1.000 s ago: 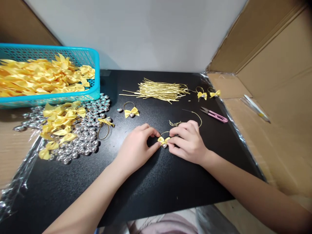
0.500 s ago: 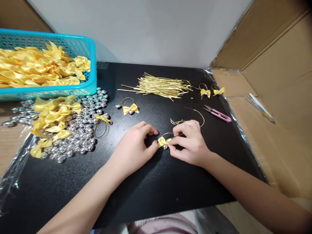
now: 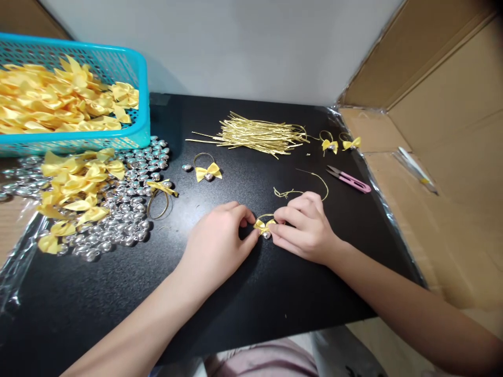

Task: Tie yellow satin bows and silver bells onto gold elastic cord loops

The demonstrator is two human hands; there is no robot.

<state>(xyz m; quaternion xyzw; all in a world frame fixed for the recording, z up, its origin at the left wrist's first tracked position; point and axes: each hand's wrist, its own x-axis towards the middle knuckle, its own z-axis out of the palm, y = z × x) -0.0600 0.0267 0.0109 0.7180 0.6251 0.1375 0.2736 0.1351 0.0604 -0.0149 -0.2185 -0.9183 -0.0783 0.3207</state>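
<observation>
A small yellow ribbon bow (image 3: 260,224) with a silver bead (image 3: 266,235) at its centre lies on the black table between my hands. A thin gold cord loop (image 3: 265,215) arches behind it. My left hand (image 3: 218,243) pinches the bow's left wing between thumb and forefinger. From the other side, my right hand (image 3: 306,230) has its fingertips closed on the right wing, which they mostly hide. Just beyond my right hand lies a loose gold thread, with a needle-thin end (image 3: 320,180).
A turquoise basket (image 3: 143,99) of yellow bows stands back left, with loose bows (image 3: 78,180) and silver beads (image 3: 121,222) before it. Gold cords (image 3: 259,135) lie at the back. Pink thread snips (image 3: 349,179) rest at right. Several bow loops (image 3: 208,172) lie around.
My left fingers have closed in on the bow's left wing. My right fingers have drawn closer together over its right side. The whole view has shifted slightly.
</observation>
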